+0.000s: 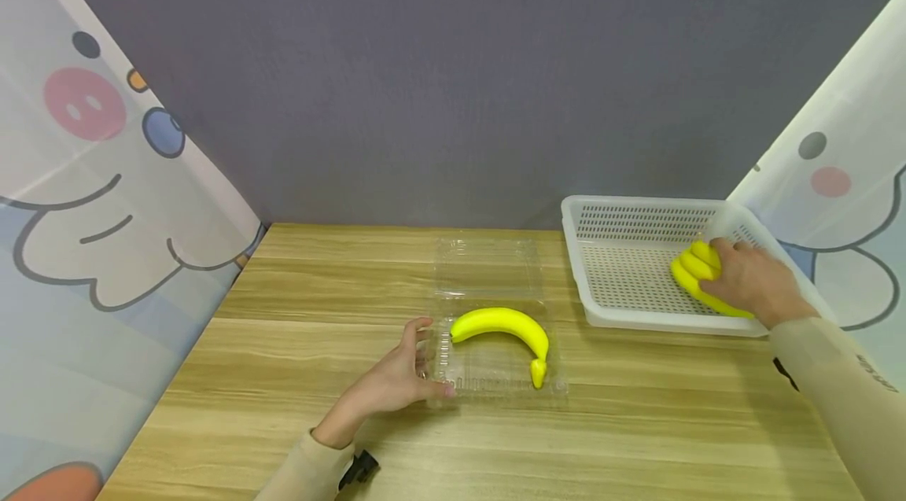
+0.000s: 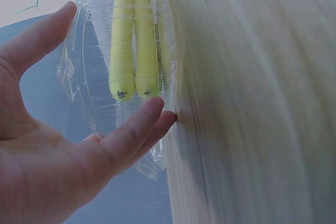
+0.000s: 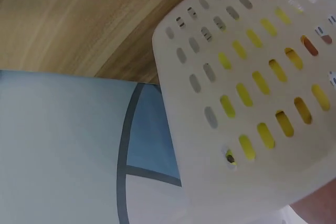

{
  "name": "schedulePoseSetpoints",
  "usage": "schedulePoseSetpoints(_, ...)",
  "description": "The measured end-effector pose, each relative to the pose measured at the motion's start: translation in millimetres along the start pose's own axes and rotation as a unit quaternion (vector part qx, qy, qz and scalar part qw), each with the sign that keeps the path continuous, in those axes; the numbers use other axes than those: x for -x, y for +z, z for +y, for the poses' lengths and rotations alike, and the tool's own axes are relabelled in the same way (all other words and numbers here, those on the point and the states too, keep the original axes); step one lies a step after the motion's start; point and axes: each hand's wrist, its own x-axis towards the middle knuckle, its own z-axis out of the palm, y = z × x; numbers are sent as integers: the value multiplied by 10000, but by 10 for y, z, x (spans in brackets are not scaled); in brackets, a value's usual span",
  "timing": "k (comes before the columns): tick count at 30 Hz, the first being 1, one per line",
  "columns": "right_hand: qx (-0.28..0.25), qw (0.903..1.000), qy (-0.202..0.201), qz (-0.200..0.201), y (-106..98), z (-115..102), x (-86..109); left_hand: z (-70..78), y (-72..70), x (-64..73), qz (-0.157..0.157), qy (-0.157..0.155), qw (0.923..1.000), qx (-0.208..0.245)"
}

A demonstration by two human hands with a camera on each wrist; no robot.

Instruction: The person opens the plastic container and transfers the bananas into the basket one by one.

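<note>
A single yellow banana (image 1: pixel 506 322) lies curved in an unlidded clear plastic clamshell box (image 1: pixel 488 387). My left hand (image 1: pixel 388 381) rests against the box's left side, thumb near the front corner and fingers fairly straight. Through the plastic, the left wrist view shows two yellow lengths (image 2: pixel 123 51) side by side; whether one is a reflection I cannot tell. Inside a white slotted basket (image 1: pixel 602 318) at the right, my right hand (image 1: pixel 756 281) grips a bunch of bananas (image 1: pixel 697 274). The basket's wall (image 3: pixel 205 140) hides most of that grip in the right wrist view.
The clamshell's lid (image 1: pixel 488 265) lies folded back toward the grey wall (image 1: pixel 453 76). Wooden table (image 1: pixel 311 304) surface surrounds the box. Patterned curtains (image 1: pixel 64 265) hang at both sides, the right one close beside the basket.
</note>
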Motion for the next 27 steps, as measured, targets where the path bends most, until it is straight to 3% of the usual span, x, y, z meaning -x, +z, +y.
schedulePoseSetpoints(15, 66, 9994, 159, -302, 48, 26, -12, -15, 5, -6, 67, 33, 9999, -99)
schedulePoseSetpoints(27, 64, 9994, 211, -262, 23, -17, 9, -9, 4, -4, 33, -11, 10000, 13)
